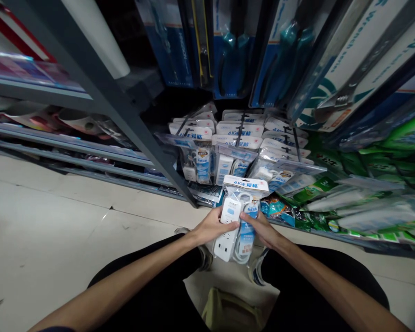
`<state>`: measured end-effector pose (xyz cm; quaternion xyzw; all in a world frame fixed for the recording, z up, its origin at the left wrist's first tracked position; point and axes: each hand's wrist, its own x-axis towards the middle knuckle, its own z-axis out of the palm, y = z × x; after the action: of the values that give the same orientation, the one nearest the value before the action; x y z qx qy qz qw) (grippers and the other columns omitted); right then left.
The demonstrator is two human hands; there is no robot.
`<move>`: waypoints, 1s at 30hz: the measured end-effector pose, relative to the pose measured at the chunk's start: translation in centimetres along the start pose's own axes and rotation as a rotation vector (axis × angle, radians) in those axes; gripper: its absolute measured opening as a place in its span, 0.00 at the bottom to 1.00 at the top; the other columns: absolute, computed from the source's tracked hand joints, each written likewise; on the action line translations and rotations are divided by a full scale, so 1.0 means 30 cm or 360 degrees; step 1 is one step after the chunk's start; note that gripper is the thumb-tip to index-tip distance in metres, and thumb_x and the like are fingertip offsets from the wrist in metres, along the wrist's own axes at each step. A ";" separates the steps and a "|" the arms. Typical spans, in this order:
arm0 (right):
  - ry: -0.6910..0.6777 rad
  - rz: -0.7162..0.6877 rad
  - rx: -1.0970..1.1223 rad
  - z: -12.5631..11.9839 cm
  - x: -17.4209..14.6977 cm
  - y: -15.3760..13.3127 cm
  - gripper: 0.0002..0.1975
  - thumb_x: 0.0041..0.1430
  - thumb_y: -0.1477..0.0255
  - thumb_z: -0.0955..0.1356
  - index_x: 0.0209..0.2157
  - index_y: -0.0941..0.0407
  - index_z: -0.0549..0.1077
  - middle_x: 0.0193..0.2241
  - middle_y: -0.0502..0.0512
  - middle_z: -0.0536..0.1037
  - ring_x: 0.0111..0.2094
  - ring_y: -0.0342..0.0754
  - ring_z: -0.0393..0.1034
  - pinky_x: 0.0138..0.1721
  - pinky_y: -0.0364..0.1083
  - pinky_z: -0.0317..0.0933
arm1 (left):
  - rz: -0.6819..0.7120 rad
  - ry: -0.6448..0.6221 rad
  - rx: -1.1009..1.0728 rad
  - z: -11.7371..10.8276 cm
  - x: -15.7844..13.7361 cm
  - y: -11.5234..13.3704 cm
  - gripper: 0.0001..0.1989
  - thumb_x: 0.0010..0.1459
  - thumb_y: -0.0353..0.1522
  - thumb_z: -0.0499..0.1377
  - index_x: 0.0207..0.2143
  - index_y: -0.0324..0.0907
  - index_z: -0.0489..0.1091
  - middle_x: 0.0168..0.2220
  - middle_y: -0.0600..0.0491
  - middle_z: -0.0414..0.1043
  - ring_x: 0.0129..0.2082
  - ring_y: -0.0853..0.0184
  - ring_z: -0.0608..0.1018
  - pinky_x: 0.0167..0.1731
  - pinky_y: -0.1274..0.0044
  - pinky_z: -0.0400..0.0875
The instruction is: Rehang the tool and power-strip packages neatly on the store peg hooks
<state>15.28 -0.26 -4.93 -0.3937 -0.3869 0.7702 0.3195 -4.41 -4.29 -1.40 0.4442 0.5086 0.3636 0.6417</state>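
Between both hands is a packaged power strip (227, 244), a white socket bar with a coiled white cord in a clear bag under an AIGE header card. My left hand (214, 226) grips the bag's left edge, its thumb lying across the socket bar. From the right, my right hand (263, 227) is closed on the other edge, thumb on the front near the cord. The fingers behind the bag are hidden. Just beyond it, similar packaged power strips (224, 168) hang in several rows on hooks.
Carded pliers (231, 60) and a boxed wrench (342, 99) hang above. Green packs (352, 161) fill the right side. A grey shelf post (124, 110) slants down at left beside shelves of cups (31, 115). Below, between my legs, is a yellow-green stool (212, 306) on the tiled floor.
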 end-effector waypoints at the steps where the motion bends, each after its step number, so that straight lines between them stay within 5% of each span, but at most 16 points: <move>1: 0.0000 -0.0005 -0.0011 0.000 -0.001 -0.003 0.30 0.51 0.58 0.79 0.54 0.52 0.76 0.48 0.58 0.82 0.46 0.57 0.77 0.52 0.56 0.70 | -0.0008 0.0000 -0.0010 0.001 0.001 0.003 0.31 0.51 0.44 0.72 0.51 0.34 0.73 0.48 0.42 0.79 0.44 0.58 0.80 0.43 0.73 0.74; 13: 0.0074 -0.0004 -0.0140 -0.014 0.016 0.002 0.24 0.45 0.57 0.80 0.40 0.55 0.81 0.40 0.57 0.83 0.39 0.53 0.77 0.45 0.52 0.71 | -0.0027 0.0118 0.0099 -0.003 0.008 -0.014 0.27 0.51 0.40 0.72 0.50 0.36 0.74 0.47 0.44 0.80 0.44 0.58 0.81 0.43 0.73 0.74; 21: -0.0032 -0.0013 -0.0104 -0.012 0.032 0.013 0.24 0.52 0.55 0.77 0.45 0.56 0.79 0.46 0.57 0.82 0.47 0.54 0.76 0.54 0.53 0.67 | -0.0083 0.0068 0.0130 -0.034 0.018 -0.043 0.27 0.50 0.40 0.72 0.50 0.36 0.74 0.47 0.44 0.80 0.44 0.58 0.81 0.44 0.72 0.75; 25: 0.0168 -0.0236 0.0026 -0.022 0.054 -0.010 0.21 0.59 0.56 0.74 0.50 0.53 0.78 0.52 0.55 0.80 0.53 0.53 0.74 0.60 0.54 0.64 | -0.0089 0.0037 0.0138 -0.040 0.013 -0.052 0.28 0.50 0.41 0.72 0.50 0.36 0.73 0.47 0.43 0.80 0.45 0.57 0.81 0.45 0.71 0.75; 30: 0.0371 -0.0319 0.0082 -0.044 0.077 -0.029 0.24 0.54 0.59 0.77 0.51 0.52 0.78 0.51 0.56 0.80 0.51 0.54 0.75 0.60 0.55 0.65 | -0.0084 -0.0025 0.0195 -0.033 0.018 -0.078 0.28 0.51 0.42 0.72 0.49 0.37 0.73 0.46 0.43 0.80 0.44 0.57 0.81 0.44 0.71 0.75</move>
<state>15.46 2.45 -5.54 -0.4317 -0.3646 0.6932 0.4474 -5.22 -4.39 -3.87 0.4719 0.5363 0.3114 0.6266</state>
